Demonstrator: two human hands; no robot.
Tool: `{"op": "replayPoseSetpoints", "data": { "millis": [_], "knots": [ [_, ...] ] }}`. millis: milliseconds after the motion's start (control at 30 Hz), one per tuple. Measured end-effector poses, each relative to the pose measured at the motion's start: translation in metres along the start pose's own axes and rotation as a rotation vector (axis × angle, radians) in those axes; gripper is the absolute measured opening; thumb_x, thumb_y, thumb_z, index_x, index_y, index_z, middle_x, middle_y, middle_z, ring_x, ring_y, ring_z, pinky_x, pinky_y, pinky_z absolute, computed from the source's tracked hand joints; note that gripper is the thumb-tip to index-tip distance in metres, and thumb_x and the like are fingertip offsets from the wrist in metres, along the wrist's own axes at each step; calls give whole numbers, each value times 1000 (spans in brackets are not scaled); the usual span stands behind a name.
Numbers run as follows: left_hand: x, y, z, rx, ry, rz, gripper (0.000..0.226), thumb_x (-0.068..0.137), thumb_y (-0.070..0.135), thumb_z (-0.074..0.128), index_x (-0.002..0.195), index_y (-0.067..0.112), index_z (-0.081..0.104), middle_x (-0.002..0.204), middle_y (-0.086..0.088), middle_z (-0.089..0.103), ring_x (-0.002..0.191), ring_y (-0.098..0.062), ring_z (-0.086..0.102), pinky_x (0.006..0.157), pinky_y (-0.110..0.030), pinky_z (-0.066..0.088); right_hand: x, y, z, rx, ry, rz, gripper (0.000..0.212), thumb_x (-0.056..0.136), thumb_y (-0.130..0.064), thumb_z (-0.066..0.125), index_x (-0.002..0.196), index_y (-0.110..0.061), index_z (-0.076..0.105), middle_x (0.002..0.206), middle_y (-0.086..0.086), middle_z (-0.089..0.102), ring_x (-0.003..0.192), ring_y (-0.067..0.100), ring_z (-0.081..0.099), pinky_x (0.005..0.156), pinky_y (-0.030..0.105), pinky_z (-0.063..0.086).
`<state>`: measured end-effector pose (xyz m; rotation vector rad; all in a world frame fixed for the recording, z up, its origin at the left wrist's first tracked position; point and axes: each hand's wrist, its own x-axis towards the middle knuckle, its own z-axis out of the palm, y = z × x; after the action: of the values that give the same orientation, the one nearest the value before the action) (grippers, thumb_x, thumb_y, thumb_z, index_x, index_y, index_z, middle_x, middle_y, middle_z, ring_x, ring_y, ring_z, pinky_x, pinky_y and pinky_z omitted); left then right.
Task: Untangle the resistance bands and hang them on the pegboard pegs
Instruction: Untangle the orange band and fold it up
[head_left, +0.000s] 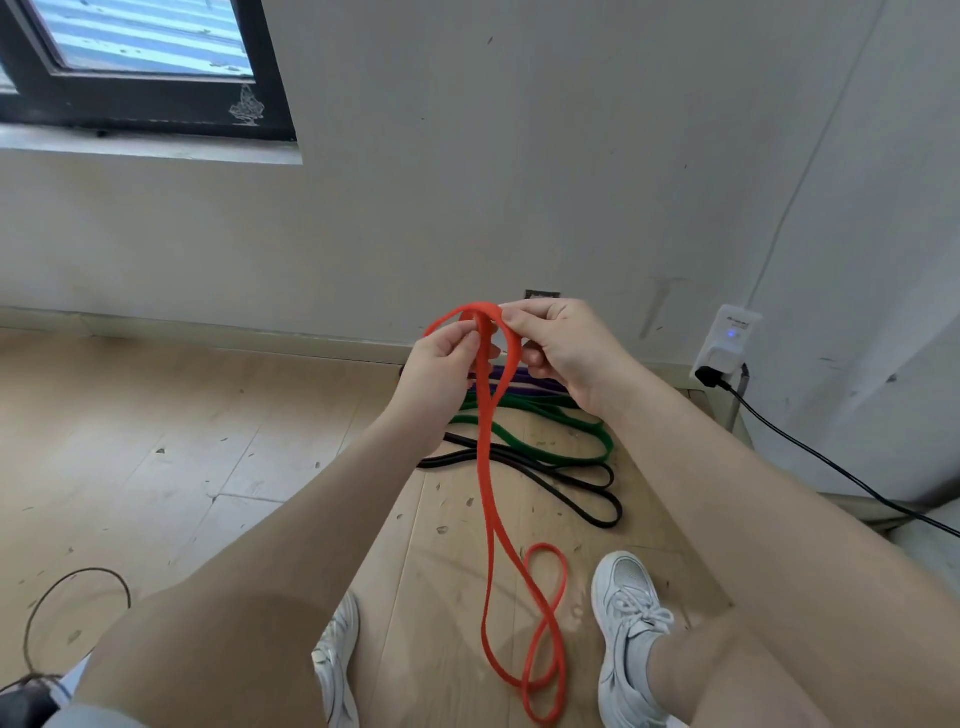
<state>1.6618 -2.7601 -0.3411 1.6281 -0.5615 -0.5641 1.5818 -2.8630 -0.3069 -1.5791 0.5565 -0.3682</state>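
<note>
While both hands, left (441, 364) and right (561, 343), pinch the top of the orange band (488, 467), its lower end lies crossed on the floor (208, 441) below them. Lifted now, that twist could tighten or snag a shoe (631, 623)

Both hands hold up a long flat orange rubber resistance band (487, 467): the left hand (441, 374) pinches its top loop from one side, the right hand (566, 348) grips it from the other. The band hangs down and twists on the pale wooden floor (156, 467) between two white sneakers (631, 634). Beyond, near the wall, lie a green band (571, 441), a black band (571, 488) and a purple band (519, 382).
</note>
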Motion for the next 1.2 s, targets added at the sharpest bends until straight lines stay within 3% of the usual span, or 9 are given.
{"op": "replayPoseSetpoints", "data": {
  "millis": [200, 300, 500, 633, 767, 933, 1000, 1067, 1200],
  "knots": [
    [-5, -3, 2, 9, -92, 30, 29, 100, 29, 37, 105, 19, 65, 93, -3, 70, 93, -19, 66, 88, -36, 53, 6, 10, 12, -50, 124, -18, 9, 90, -11, 60, 97, -6, 59, 73, 9, 57, 45, 7, 45, 41, 16, 39],
    [-7, -6, 1, 19, -81, 69, 24, 98, 26, 43, 109, 20, 64, 94, -3, 71, 91, -18, 67, 85, -34, 55, 6, 13, 13, 105, 120, 52, 7, 91, -12, 60, 93, -7, 55, 68, 4, 57, 39, 4, 45, 40, 16, 38],
    [-5, -10, 0, -196, -89, 14, 23, 98, 17, 45, 103, 13, 66, 98, -10, 71, 92, -21, 69, 81, -30, 57, 8, 12, 7, 41, 91, 1, 9, 93, -13, 56, 85, -9, 61, 61, 1, 53, 41, 6, 40, 39, 16, 36],
    [-6, -9, 1, -182, -94, 22, 24, 98, 14, 45, 91, 15, 68, 91, -7, 73, 88, -17, 70, 79, -27, 57, 9, 21, 9, 26, 115, 4, 8, 90, -11, 60, 82, -13, 60, 64, 2, 54, 42, 4, 44, 44, 18, 39],
    [-8, -14, 1, -64, -95, 41, 20, 95, 24, 50, 89, 23, 68, 92, 0, 73, 92, -13, 68, 86, -30, 54, 10, 27, 10, -105, 156, -49, 6, 88, -13, 63, 83, -16, 62, 76, -2, 61, 63, 5, 58, 58, 18, 46],
    [-4, -15, 0, 72, -73, 78, 13, 91, 14, 56, 101, 15, 66, 93, -2, 71, 90, -15, 68, 82, -29, 56, 10, 36, 14, -243, 190, -156, 13, 91, -22, 59, 97, -14, 67, 89, -5, 64, 80, 4, 61, 67, 15, 49],
    [-2, -6, 1, -26, -22, 51, 11, 92, 12, 54, 98, 15, 64, 91, -1, 70, 86, -14, 68, 75, -24, 56, 6, 50, 18, -146, 190, -122, 26, 94, -37, 50, 109, -18, 61, 105, -4, 62, 94, 6, 60, 80, 19, 50],
    [2, 4, 1, -168, 36, 9, 11, 93, 11, 53, 98, 14, 62, 90, 2, 69, 81, -10, 67, 70, -20, 54, -3, 68, 22, -35, 71, -11, 31, 96, -43, 42, 115, -21, 54, 110, -3, 64, 103, 10, 60, 89, 29, 49],
    [8, 26, -8, -390, 120, -28, 11, 95, 11, 50, 98, 12, 61, 90, 0, 68, 79, -10, 64, 67, -19, 53, -23, 87, 21, -124, -59, -23, 16, 96, -23, 49, 111, -25, 54, 92, -6, 67, 90, 5, 64, 85, 24, 48]
  ]
}}
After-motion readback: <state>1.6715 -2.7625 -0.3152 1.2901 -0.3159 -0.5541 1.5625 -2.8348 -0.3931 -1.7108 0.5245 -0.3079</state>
